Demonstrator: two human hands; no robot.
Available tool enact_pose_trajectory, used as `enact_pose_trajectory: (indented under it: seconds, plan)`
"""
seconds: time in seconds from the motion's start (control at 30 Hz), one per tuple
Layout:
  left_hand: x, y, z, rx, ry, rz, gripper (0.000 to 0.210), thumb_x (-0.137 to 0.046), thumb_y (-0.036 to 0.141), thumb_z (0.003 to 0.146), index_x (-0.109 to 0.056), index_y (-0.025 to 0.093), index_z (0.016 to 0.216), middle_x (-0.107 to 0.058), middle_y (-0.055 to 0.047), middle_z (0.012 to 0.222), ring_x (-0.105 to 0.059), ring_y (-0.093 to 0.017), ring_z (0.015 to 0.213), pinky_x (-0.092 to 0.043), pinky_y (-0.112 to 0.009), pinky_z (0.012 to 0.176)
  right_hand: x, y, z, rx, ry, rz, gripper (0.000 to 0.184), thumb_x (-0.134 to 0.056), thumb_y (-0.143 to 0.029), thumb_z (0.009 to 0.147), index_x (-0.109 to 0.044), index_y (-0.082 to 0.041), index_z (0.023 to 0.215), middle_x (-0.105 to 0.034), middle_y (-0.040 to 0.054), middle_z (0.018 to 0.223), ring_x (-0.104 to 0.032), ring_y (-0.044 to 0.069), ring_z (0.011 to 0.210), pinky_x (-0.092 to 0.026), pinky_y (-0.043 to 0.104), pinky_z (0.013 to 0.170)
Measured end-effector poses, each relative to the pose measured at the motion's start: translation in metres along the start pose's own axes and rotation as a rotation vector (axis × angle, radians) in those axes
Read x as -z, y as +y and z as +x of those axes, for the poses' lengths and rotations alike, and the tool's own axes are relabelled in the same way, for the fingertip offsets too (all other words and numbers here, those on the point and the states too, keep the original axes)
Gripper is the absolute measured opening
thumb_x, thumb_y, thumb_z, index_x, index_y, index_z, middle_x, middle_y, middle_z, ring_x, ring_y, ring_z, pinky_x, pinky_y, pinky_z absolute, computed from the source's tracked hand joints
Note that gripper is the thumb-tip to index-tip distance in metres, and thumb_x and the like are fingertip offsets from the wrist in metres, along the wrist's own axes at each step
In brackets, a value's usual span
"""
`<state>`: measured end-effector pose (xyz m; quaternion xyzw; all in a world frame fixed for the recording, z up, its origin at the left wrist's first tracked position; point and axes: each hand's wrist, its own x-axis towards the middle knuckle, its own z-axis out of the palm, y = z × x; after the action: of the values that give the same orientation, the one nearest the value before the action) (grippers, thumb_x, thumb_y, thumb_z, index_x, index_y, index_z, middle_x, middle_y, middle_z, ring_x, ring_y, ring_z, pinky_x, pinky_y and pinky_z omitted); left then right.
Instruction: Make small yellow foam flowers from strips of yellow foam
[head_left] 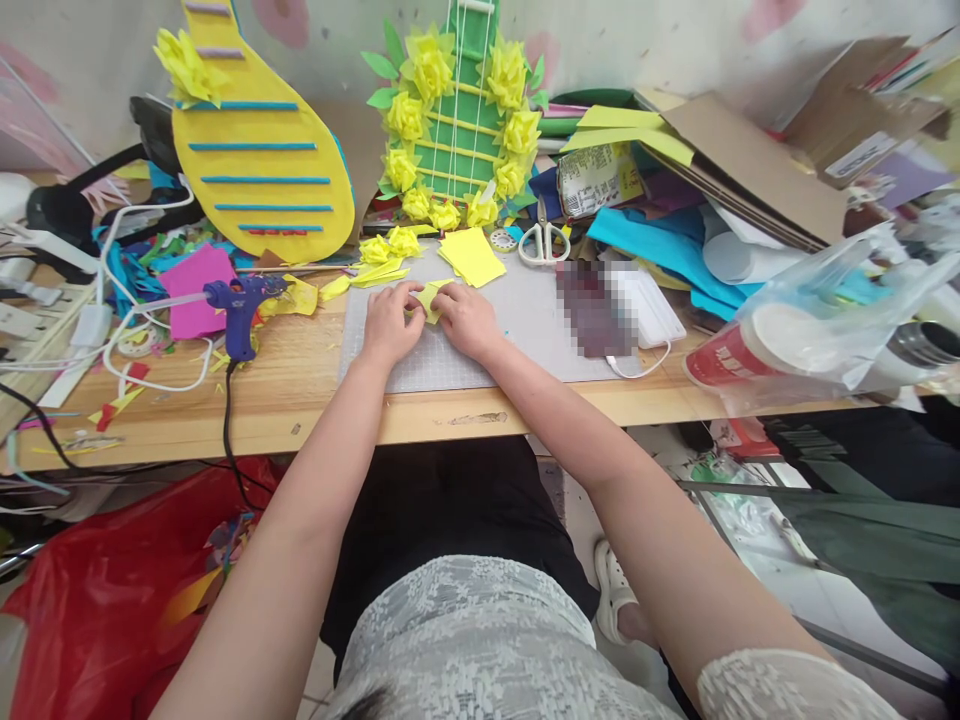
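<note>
Between my two hands, low over the grey cutting mat (pixel 442 365), is a small piece of yellow paper (pixel 429 300). My left hand (pixel 391 318) pinches its left side, and my right hand (pixel 466 318) has its fingers closed on the right side. My fingers cover part of the paper, so its folds are hard to make out. Just behind the hands lies a stack of yellow paper squares (pixel 474 257). Yellow paper flowers (pixel 390 245) and loose yellow strips (pixel 379 273) sit to the left of that stack.
A blue glue gun (pixel 241 305) stands at left, its black cord dropping over the edge. White-handled scissors (pixel 544 242) lie behind the mat. A yellow instrument-shaped cutout (pixel 262 160) and a green one with flowers (pixel 457 120) lean upright. A bagged paper cup (pixel 731 355) stands right.
</note>
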<state>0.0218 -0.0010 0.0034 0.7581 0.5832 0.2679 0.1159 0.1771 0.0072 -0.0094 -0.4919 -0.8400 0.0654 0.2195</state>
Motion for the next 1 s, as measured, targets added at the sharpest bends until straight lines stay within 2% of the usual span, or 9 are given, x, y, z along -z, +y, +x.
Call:
enact_pose_trajectory:
  seconds: [0.13,0.3,0.77,1.0]
  plan:
    - [0.001,-0.005,0.000,0.001,-0.012,0.036,0.027,-0.054,0.019,0.078,-0.063,0.024,0.103,-0.071,-0.005,0.093,-0.057,-0.026,0.105,-0.039,-0.040,0.095,0.004,0.004,-0.005,0.024,-0.041,0.035,0.027,-0.044,-0.018,0.090,-0.070,-0.017,0.098,-0.063,0.0109,0.115,-0.053,0.024,0.103,-0.041,0.037,0.090]
    - [-0.001,-0.008,-0.001,-0.012,-0.033,0.084,0.011,-0.058,0.020,0.074,-0.067,0.023,0.081,-0.065,-0.007,0.096,-0.053,-0.029,0.108,-0.040,-0.042,0.096,0.006,0.006,-0.010,0.036,-0.056,0.086,0.022,-0.052,-0.021,0.088,-0.069,-0.017,0.101,-0.062,0.0101,0.117,-0.052,0.023,0.108,-0.041,0.037,0.095]
    - [-0.001,-0.005,-0.001,0.092,-0.016,0.089,0.011,-0.060,0.022,0.075,-0.071,0.023,0.078,-0.063,-0.008,0.097,-0.051,-0.031,0.110,-0.038,-0.046,0.099,0.000,-0.006,0.000,-0.295,-0.014,0.193,0.009,-0.055,-0.023,0.085,-0.061,-0.016,0.085,-0.057,0.0108,0.103,-0.055,0.022,0.101,-0.045,0.034,0.089]
    - [-0.003,0.001,0.000,0.164,0.009,0.087,0.014,-0.061,0.031,0.080,-0.070,0.021,0.076,-0.064,-0.009,0.096,-0.051,-0.031,0.110,-0.040,-0.046,0.097,-0.008,-0.005,0.002,-0.335,0.040,0.200,0.008,-0.057,-0.026,0.082,-0.057,-0.019,0.077,-0.056,0.0099,0.100,-0.055,0.022,0.096,-0.047,0.038,0.088]
